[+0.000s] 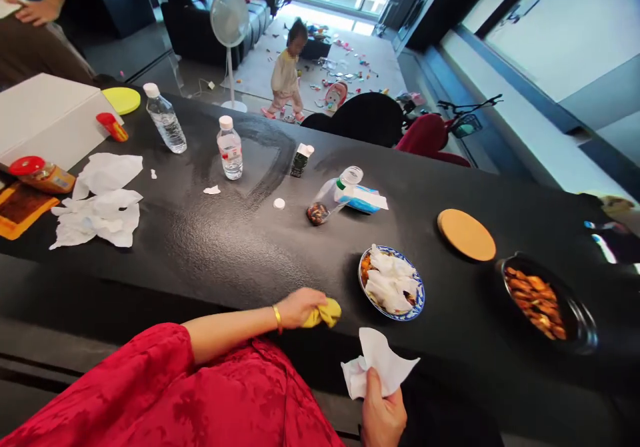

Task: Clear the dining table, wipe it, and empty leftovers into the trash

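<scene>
Yellow cloth (pixel 324 314) sits bunched in our left hand (pixel 300 307), the fingers curled over it and the far end poking out beyond them, pressed onto the black tabletop (pixel 210 253). A gold bangle (pixel 277 317) circles that wrist, just past a red sleeve (pixel 100 387). Our right hand (pixel 383 412) is nearer to us, below the table's front edge, closed around a crumpled white tissue (pixel 377 365) that stands up out of its grip. Between and just beyond the two hands lies a blue-rimmed plate (pixel 419 299) of food covered with more crumpled tissues (pixel 390 280), near the cloth but not touching it. Further right are a round cork trivet (pixel 467 235) and a black dish (pixel 575 313) of orange-brown food. Ahead of us, a tipped plastic bottle (pixel 325 201) rests against a pack of wipes (pixel 361 199), and two upright water bottles (pixel 230 148) stand on the tabletop. Another person's hand (pixel 35 12) rests at their hip in the far left corner.
</scene>
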`<state>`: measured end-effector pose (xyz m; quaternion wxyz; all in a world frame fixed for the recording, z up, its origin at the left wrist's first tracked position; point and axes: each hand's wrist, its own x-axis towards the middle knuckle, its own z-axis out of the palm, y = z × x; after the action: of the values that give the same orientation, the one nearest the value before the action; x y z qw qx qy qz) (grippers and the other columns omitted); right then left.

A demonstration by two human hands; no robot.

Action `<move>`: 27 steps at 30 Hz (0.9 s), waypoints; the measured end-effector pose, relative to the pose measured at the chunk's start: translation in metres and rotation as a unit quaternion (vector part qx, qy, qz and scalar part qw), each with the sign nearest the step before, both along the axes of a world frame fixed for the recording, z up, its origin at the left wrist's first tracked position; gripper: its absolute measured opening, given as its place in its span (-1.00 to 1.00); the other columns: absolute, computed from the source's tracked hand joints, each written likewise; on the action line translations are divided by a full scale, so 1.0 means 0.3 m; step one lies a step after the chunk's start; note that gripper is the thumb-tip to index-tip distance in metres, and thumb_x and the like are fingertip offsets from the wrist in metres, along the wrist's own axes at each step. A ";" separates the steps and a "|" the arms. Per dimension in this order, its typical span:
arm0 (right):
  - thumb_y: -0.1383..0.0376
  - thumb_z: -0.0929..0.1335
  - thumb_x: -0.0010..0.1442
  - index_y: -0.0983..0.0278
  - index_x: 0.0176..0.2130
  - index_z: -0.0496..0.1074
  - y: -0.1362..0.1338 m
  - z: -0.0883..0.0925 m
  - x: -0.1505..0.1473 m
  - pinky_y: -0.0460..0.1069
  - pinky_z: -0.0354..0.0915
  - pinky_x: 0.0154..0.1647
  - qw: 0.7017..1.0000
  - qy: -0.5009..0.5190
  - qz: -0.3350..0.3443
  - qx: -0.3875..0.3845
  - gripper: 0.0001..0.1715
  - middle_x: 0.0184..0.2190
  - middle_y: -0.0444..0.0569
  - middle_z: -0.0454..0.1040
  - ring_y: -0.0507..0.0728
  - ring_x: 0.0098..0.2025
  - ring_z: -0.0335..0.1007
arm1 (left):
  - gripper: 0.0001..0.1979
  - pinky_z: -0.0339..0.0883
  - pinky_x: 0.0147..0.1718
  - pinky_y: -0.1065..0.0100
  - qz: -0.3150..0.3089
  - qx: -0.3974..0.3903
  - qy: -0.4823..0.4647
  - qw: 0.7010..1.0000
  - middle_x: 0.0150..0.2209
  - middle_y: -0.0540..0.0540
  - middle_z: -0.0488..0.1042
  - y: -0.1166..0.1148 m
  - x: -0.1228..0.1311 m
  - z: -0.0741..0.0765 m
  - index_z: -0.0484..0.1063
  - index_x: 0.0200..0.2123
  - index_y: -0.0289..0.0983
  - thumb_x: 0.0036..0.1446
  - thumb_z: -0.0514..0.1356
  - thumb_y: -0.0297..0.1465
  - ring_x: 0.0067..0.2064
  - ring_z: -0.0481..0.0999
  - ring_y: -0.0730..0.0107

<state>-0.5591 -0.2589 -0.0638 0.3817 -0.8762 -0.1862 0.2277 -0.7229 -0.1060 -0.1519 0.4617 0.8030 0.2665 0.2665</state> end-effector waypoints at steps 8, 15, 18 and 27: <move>-0.10 0.36 -0.18 0.39 -0.21 0.49 -0.099 -0.061 0.020 0.05 0.35 -0.33 0.999 0.013 -0.028 0.018 -0.29 -0.34 0.13 0.56 0.32 -0.24 0.46 | -0.69 0.10 0.09 -0.12 0.264 0.067 0.133 0.953 -0.01 -0.35 0.38 0.496 -0.257 0.020 0.43 -0.13 -0.38 0.12 -0.03 -0.57 0.08 0.32 0.06; 0.03 0.36 -0.10 0.36 -0.11 0.49 -0.052 -0.033 -0.019 0.04 0.33 -0.17 0.993 0.072 0.022 0.086 -0.38 -0.18 0.09 0.53 0.26 -0.12 0.41 | -0.69 0.17 0.07 0.11 -0.102 0.213 0.099 0.967 0.02 -0.21 0.36 0.019 0.113 -0.025 0.40 -0.03 -0.22 0.15 0.09 -0.44 0.13 0.25 0.17; 0.12 0.36 -0.09 0.33 -0.12 0.50 0.039 -0.025 -0.046 0.05 0.33 -0.14 0.977 0.140 0.050 0.154 -0.45 -0.19 0.05 0.53 0.22 -0.14 0.41 | -0.62 0.15 0.09 0.09 -0.170 0.230 0.088 0.954 0.06 -0.20 0.33 -0.126 0.057 0.012 0.33 0.06 -0.21 0.14 0.09 -0.45 0.18 0.18 0.12; 0.25 0.39 -0.23 0.34 -0.31 0.52 0.318 -0.097 -0.203 -0.07 0.24 -0.53 0.921 0.318 0.155 0.166 -0.60 -0.46 -0.05 0.53 0.07 -0.52 0.34 | -0.72 0.18 0.13 0.11 0.128 0.190 0.094 0.969 0.07 -0.19 0.36 -0.148 -0.559 -0.033 0.40 -0.06 -0.25 0.21 0.01 -0.48 0.22 0.16 0.21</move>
<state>-0.6199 -0.1634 -0.0930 0.5210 -0.6420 -0.2239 0.5160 -0.8904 -0.1502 -0.1618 0.2356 0.8568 0.3532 0.2927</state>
